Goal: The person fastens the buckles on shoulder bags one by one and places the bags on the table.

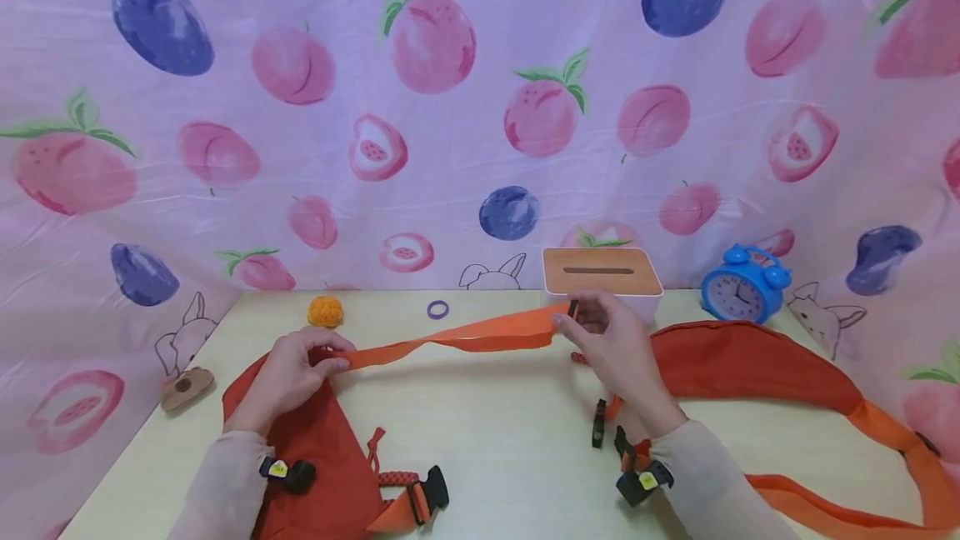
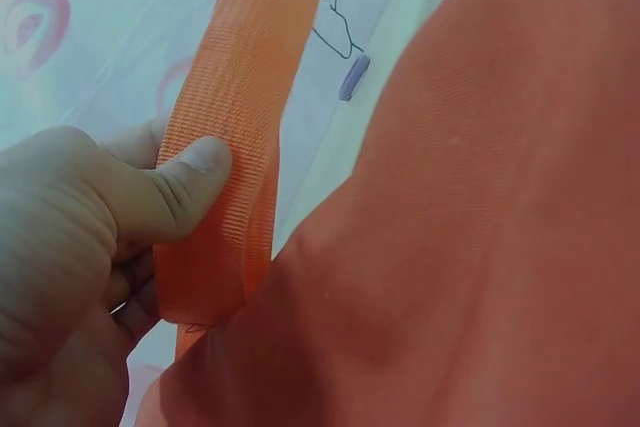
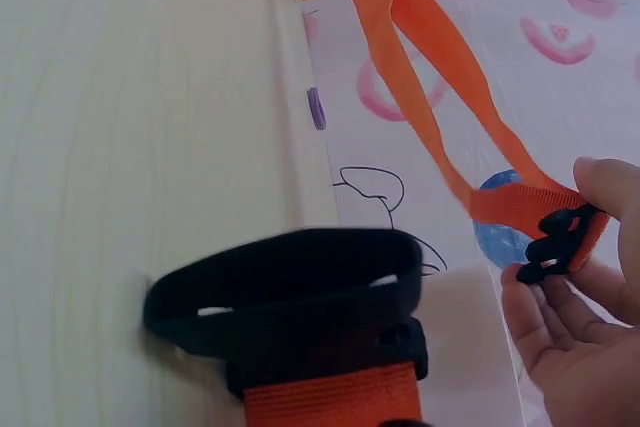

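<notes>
Orange webbing stretches across the scene between your two hands, a doubled strap [image 1: 480, 336] with its layers parted along the middle, lifted above the pale table [image 1: 495, 448]. Your left hand [image 1: 294, 373] pinches its left end, thumb flat on the weave, by the far part of a red fabric panel [image 1: 322, 457] that lies at the near left. Your right hand [image 1: 617, 350] grips the strap's right end by its black slider buckle [image 3: 560, 239], fingertips and thumb closed around it. At the panel's near right corner lies a black clip buckle [image 1: 431, 492] on a short orange strap. To the right, a padded red belt [image 1: 750, 361] curves, an orange strap [image 1: 933, 482] looping from its right end towards you. Along the far side, from left to right, you have a yellow-orange yarn ball [image 1: 326, 312], a purple ring [image 1: 438, 309], a white tissue box with a wooden lid [image 1: 600, 273] and a blue alarm clock [image 1: 742, 292].
</notes>
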